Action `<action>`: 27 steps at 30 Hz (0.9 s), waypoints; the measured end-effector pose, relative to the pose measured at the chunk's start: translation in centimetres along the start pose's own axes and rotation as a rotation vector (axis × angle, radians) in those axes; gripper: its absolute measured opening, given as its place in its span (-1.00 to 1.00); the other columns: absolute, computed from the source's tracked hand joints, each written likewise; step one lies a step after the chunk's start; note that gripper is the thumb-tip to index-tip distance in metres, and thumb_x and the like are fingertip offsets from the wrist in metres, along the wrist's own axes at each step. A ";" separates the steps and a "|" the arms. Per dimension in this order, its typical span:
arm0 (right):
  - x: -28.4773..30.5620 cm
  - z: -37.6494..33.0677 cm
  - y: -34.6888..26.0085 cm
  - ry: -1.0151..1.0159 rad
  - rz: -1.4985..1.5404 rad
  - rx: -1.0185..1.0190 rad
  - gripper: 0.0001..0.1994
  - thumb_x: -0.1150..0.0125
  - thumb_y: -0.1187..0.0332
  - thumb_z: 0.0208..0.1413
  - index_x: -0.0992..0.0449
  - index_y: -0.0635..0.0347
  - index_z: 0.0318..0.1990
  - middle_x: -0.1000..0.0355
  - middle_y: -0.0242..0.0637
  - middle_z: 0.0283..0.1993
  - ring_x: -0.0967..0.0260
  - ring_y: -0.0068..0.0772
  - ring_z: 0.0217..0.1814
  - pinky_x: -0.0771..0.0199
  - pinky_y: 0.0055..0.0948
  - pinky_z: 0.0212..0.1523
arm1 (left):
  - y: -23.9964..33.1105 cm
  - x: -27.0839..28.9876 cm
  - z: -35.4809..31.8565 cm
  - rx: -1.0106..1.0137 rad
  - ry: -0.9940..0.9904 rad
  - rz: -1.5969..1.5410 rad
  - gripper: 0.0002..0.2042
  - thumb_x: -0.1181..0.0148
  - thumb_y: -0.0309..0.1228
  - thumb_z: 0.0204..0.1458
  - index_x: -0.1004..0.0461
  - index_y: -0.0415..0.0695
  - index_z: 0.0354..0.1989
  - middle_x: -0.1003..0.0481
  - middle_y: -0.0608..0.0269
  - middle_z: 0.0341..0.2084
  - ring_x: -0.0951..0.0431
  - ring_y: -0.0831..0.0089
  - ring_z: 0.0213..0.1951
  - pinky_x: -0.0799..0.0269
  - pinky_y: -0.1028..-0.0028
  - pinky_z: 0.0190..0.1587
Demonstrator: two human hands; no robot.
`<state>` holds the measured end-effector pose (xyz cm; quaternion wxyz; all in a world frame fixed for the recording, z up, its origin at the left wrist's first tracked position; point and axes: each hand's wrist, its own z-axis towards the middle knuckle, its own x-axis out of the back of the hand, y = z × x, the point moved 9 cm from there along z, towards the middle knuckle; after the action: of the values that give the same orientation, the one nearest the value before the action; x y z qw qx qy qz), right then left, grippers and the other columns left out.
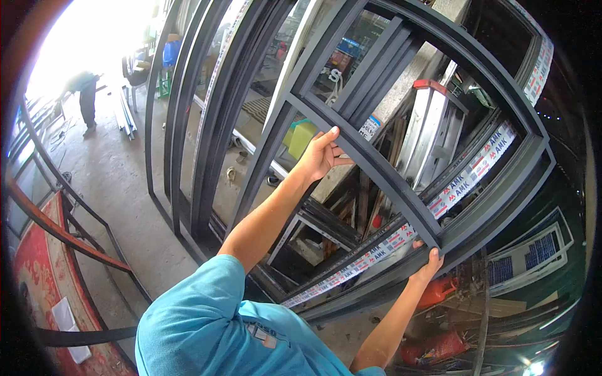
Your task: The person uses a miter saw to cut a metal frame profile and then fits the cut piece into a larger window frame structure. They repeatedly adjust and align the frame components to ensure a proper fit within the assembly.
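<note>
A large dark grey window frame (495,69) stands tilted in front of me, with a crossbar (392,178) running across it. My left hand (318,158) is closed round the crossbar near its middle, thumb on top and fingers reaching underneath. At the crossbar's lower right end, where it meets the side rail, my right hand (429,266) grips the frame with its thumb on the near face; part of its fingers is hidden behind the bar. Behind the opening lies another dark frame edged with white printed tape (473,169).
More dark frames (200,125) lean upright in a row on the left. An aluminium ladder (421,135) shows behind the held frame. At lower left is a worn red panel (37,269). Red-orange objects (438,292) and scrap lie at lower right. A person (86,94) bends near the bright doorway.
</note>
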<state>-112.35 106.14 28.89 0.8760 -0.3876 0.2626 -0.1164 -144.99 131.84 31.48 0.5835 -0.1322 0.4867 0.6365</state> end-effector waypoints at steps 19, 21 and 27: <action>0.8 0.1 0.0 -0.021 -0.116 0.005 -0.28 -0.34 0.09 -0.03 -0.28 0.33 0.23 -0.41 -0.11 0.01 -0.41 -0.25 -0.07 -0.45 -0.24 -0.07 | -4.9 4.4 -7.5 0.110 0.073 -0.091 -0.49 0.12 0.01 0.30 -0.45 -0.22 0.08 -0.56 0.06 0.00 -0.53 0.18 0.10 -0.37 0.03 0.18; 1.0 -0.3 0.3 -0.044 -0.145 -0.036 -0.25 -0.34 0.12 -0.03 -0.25 0.34 0.27 -0.39 -0.10 0.06 -0.39 -0.24 -0.02 -0.42 -0.24 -0.03 | -5.1 4.9 -7.6 0.107 0.100 -0.102 -0.47 0.13 0.03 0.30 -0.46 -0.23 0.08 -0.56 0.05 0.01 -0.53 0.18 0.10 -0.39 0.06 0.16; 2.2 -2.2 0.5 -0.046 -0.201 -0.141 -0.26 -0.37 0.25 -0.06 -0.24 0.31 0.29 -0.39 -0.11 0.09 -0.40 -0.21 0.01 -0.43 -0.21 0.05 | -4.6 5.7 -7.9 0.101 0.070 -0.056 -0.47 0.13 0.02 0.29 -0.46 -0.24 0.08 -0.55 0.04 0.02 -0.53 0.17 0.09 -0.38 0.03 0.18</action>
<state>-111.73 104.25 26.50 0.8363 -0.4751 0.2095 -0.1759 -145.77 128.52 21.22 0.5895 -0.1383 0.5345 0.5897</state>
